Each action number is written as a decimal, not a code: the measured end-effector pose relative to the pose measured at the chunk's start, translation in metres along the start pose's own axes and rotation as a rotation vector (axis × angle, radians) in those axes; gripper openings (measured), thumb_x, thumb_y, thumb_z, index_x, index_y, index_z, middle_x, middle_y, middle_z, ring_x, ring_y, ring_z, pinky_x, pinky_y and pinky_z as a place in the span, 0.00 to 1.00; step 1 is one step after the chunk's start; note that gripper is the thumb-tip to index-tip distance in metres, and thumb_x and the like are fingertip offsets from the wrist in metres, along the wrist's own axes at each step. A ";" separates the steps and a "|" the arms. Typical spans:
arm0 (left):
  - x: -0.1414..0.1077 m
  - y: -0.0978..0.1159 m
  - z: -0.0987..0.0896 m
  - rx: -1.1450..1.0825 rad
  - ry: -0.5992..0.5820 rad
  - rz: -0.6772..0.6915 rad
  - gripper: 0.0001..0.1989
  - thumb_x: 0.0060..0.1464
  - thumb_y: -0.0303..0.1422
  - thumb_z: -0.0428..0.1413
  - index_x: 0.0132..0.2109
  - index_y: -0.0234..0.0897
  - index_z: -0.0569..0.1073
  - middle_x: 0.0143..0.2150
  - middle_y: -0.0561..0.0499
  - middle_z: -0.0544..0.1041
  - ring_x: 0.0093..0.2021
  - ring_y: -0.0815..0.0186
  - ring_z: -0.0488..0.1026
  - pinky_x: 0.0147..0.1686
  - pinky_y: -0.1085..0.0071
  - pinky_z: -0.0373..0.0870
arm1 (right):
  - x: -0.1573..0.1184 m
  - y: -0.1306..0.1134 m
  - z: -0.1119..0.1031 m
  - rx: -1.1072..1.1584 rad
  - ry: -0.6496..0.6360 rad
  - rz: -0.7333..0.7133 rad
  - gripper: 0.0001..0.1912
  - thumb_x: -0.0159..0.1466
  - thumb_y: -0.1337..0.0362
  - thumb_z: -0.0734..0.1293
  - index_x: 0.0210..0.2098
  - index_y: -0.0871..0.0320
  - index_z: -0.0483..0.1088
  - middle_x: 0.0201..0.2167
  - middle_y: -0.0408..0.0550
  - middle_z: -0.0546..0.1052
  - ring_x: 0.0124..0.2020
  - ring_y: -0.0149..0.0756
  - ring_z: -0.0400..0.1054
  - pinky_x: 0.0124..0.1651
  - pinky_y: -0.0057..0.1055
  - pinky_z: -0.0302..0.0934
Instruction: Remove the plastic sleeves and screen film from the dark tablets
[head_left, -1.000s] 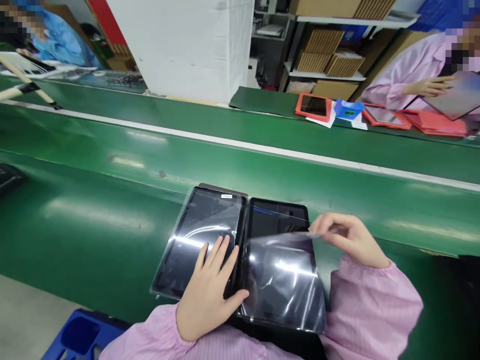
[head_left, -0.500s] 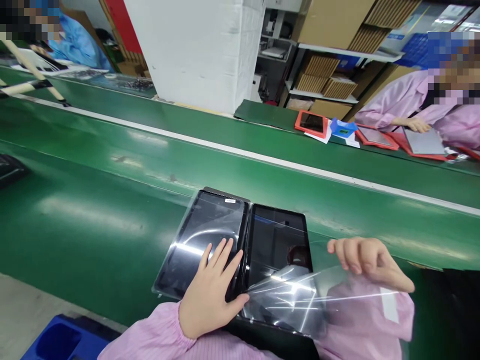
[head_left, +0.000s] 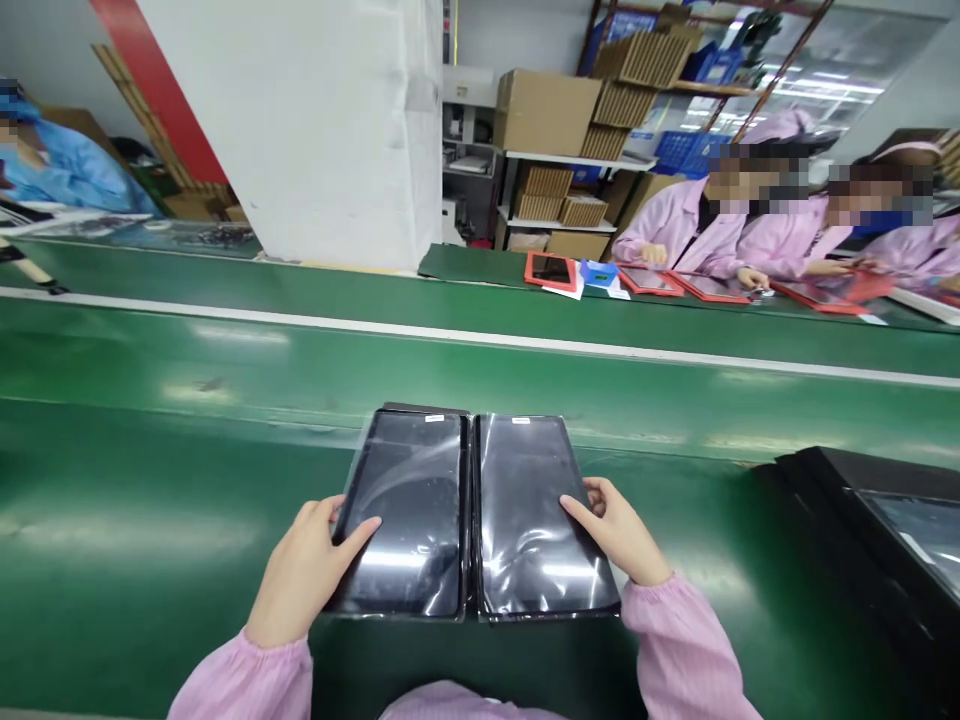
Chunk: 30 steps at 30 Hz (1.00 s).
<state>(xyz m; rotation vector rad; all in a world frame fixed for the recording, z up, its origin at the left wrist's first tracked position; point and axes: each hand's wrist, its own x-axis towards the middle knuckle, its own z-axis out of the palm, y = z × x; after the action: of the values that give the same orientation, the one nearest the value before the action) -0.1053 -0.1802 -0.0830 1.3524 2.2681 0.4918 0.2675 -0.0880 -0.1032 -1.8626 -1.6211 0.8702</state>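
Observation:
Two black tablets lie side by side on the green surface, each under a clear film with a small white label near its top. My left hand (head_left: 307,565) grips the outer edge of the left tablet (head_left: 409,510), thumb on its face and fingertips partly hidden at the side. On the other side, my right hand (head_left: 619,525) holds the outer edge of the right tablet (head_left: 525,520) the same way, thumb on top. The inner edges of the tablets almost meet. A dark edge shows behind the top of the left tablet.
A stack of black cases (head_left: 847,540) stands at the right. Beyond a white strip (head_left: 480,333), red-framed tablets (head_left: 551,270) and a blue item (head_left: 600,273) lie near co-workers in pink sleeves. A white pillar (head_left: 322,130) rises behind the line.
The clear film my right hand held lifted now lies over the right tablet. My left hand went from flat on the left tablet to its outer edge. The view turned right.

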 end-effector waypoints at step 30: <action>0.003 0.013 -0.002 -1.357 -0.448 -0.387 0.21 0.58 0.25 0.59 0.59 0.36 0.73 0.47 0.44 0.83 0.37 0.63 0.82 0.37 0.72 0.77 | -0.008 -0.068 -0.031 0.411 -0.217 0.051 0.23 0.58 0.47 0.70 0.45 0.56 0.69 0.37 0.53 0.82 0.38 0.48 0.79 0.40 0.40 0.73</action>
<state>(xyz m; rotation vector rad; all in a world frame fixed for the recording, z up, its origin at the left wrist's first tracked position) -0.0979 -0.1715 -0.0754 0.2570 1.2117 1.1281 0.2457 -0.0846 -0.0315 -1.5680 -1.3855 1.3529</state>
